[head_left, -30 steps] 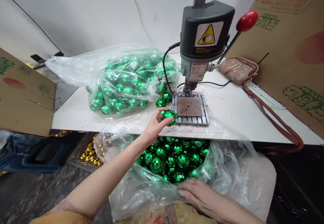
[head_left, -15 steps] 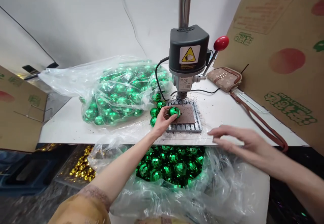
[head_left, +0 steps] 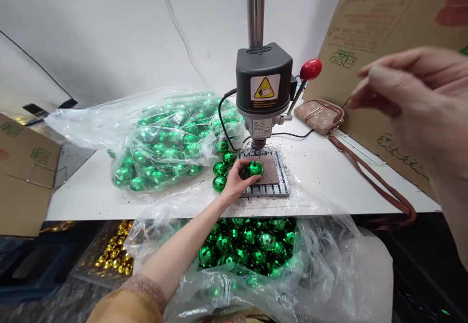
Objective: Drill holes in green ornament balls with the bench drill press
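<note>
Left hand (head_left: 237, 182): thumb and fingers pinching a shiny, round, mirror-faceted green ball (head_left: 255, 168) over a flat brown square pad (head_left: 272, 171); contact with pad unclear.
Right hand (head_left: 417, 101): raised, motion-blurred, fingers bent toward thumb; cannot tell whether tips meet.
Drill press: smooth black-housed drill press (head_left: 263, 77) just beyond left hand; glossy red oval knob (head_left: 310, 69) left of right hand.
Bag: crinkled clear plastic bag (head_left: 86, 127), left of left hand, on white bench (head_left: 336, 186).
</note>
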Motion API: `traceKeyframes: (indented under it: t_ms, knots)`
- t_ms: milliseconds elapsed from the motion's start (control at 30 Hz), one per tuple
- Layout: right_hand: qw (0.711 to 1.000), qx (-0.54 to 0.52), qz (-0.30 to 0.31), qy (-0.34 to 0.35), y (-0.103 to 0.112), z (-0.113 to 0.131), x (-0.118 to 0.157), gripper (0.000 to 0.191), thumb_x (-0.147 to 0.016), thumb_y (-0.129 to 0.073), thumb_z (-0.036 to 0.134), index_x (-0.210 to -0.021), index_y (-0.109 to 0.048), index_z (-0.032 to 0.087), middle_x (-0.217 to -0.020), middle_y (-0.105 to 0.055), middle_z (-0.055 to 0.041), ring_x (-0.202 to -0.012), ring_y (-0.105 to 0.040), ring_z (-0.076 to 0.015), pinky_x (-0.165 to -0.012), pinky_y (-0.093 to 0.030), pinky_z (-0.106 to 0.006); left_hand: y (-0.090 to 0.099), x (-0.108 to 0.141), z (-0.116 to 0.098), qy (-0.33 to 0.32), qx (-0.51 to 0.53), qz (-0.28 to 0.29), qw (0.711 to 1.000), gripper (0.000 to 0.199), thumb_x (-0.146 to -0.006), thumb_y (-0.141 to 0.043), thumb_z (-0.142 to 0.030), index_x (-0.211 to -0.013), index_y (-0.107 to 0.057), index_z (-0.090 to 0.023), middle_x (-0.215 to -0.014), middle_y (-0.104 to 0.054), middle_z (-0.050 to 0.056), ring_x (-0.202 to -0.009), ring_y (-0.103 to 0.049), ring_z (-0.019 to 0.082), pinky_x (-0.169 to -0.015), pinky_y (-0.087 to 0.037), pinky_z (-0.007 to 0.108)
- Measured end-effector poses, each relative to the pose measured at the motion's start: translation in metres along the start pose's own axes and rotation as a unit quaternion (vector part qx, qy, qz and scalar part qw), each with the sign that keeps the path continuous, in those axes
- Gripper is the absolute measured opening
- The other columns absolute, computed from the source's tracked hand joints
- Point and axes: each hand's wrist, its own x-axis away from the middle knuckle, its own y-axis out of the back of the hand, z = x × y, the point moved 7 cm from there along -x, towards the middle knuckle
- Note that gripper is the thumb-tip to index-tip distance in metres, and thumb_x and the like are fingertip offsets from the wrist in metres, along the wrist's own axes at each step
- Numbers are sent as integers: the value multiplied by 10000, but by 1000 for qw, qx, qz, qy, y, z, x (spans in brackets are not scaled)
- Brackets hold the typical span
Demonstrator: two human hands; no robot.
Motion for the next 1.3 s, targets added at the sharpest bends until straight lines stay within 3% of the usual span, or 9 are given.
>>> traceKeyframes:
  t_ms: [67, 233, 433, 667, 767, 933, 1067, 1200, 1300]
  knots:
    - [997, -63, 7, 44, 0, 7, -18, 468, -841, -433, 481, -1132, -665, 197, -897, -698, 83, -861, -622, -69, -689, -365, -417, -4, -2, 1, -6, -5, 6, 1000, 505, -727, -828, -404, -1117, -606, -172, -1099, -673, 93, -1045, -632, 230, -959, -482, 376]
    - [986, -103, -60, 114, 0, 13, -67, 253, -856, -646, 301, -1105, -677, 269, -1008, -638, 69, -779, -573, 9, -653, -468, -150, -7, -12, 10, 6, -24, -18, 1000, 538, -756, -798, -456, -1191, -640, -180, -1173, -677, 108, -1095, -631, 252, -984, -485, 383]
    - [990, -77, -44, 111, -36, 19, -95, 157, -879, -629, 191, -1022, -662, 137, -807, -536, 33, -640, -484, 18, -551, -424, -136, -6, -23, 19, 16, -17, -3, 1000, 537, -818, -735, -500, -1247, -636, -195, -1215, -680, 103, -1139, -625, 254, -1018, -480, 387]
    - [992, -126, -17, 7, -66, -1, -97, 51, -853, -650, 170, -854, -625, 125, -705, -601, 64, -601, -582, -5, -491, -439, -111, -9, -24, 12, -26, -101, 16, 994, 508, -803, -762, -459, -1237, -665, -213, -1204, -682, 100, -1180, -595, 284, -1060, -443, 428]
    - [985, -168, 14, -24, -73, -3, -92, 176, -883, -612, 252, -762, -596, 124, -635, -635, 58, -507, -588, -41, -442, -453, -151, -15, -23, 10, -30, -102, 32, 994, 540, -789, -777, -439, -1258, -640, -207, -1204, -678, 98, -1137, -617, 271, -1021, -472, 413]
    - [966, -233, 67, -86, -91, -5, -85, 374, -929, -545, 297, -602, -581, 118, -460, -577, 34, -340, -491, -69, -359, -390, -191, -18, -21, 13, -3, -72, 34, 997, 530, -807, -760, -417, -1266, -607, -202, -1205, -672, 92, -1106, -631, 249, -986, -493, 381]
    - [944, -278, 78, -161, -109, -14, -87, 484, -933, -488, 252, -458, -417, 192, -322, -416, 55, -259, -355, -68, -301, -259, -204, -19, -19, 14, 4, -53, 39, 998, 532, -804, -761, -410, -1257, -588, -191, -1184, -672, 91, -1086, -635, 241, -969, -507, 369]
    - [929, -315, 59, -186, -115, -14, -85, 530, -933, -461, 253, -426, -311, 204, -290, -304, 67, -248, -212, -39, -302, -102, -217, -19, -20, 17, 8, -44, 45, 998, 528, -802, -762, -410, -1250, -584, -194, -1167, -673, 89, -1061, -640, 237, -947, -524, 367]
    - [928, -338, 12, -155, -109, -8, -70, 555, -922, -481, 234, -396, -309, 194, -298, -295, 56, -262, -201, -35, -318, -82, -236, -19, -21, 19, 7, -51, 43, 998, 546, -796, -769, -415, -1258, -581, -196, -1172, -671, 90, -1065, -634, 243, -959, -520, 382]
